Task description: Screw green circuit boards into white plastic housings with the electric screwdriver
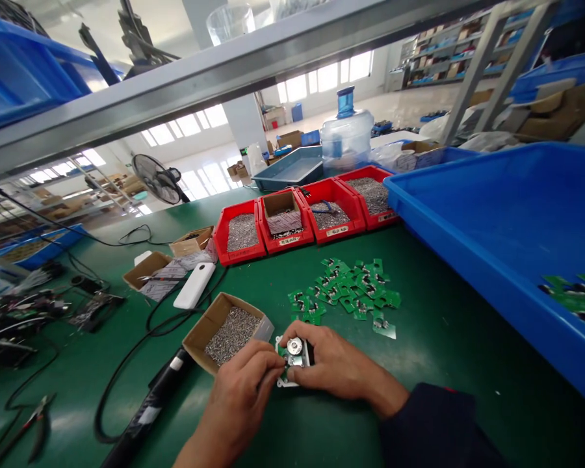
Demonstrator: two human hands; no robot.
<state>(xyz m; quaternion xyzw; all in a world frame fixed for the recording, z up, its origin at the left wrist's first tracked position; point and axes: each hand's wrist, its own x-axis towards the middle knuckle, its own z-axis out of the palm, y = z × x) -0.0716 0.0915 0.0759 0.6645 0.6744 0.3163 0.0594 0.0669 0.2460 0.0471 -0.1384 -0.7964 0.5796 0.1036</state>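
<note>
Low in the middle of the head view, a small white plastic housing (pixel 281 382) rests on the green table, with a round silver metal part (pixel 295 346) in it. My right hand (pixel 338 364) grips the housing from the right, thumb and index finger along its near and far sides. At its left edge, my left hand (pixel 246 390) is closed in a pinch beside a bit of green circuit board. Whatever those fingertips hold is hidden. Just behind my left hand stands a cardboard box (pixel 263 327) of small screws. Small green circuit boards (pixel 348 286) lie in a loose pile beyond my right hand.
Red bins (pixel 288 243) of small metal parts line the back. A large blue tray (pixel 443 214) fills the right side. Left are a black corded tool (pixel 149 406), a white phone-like object (pixel 194 286) and pliers (pixel 39 416). A metal shelf beam (pixel 185 78) crosses overhead.
</note>
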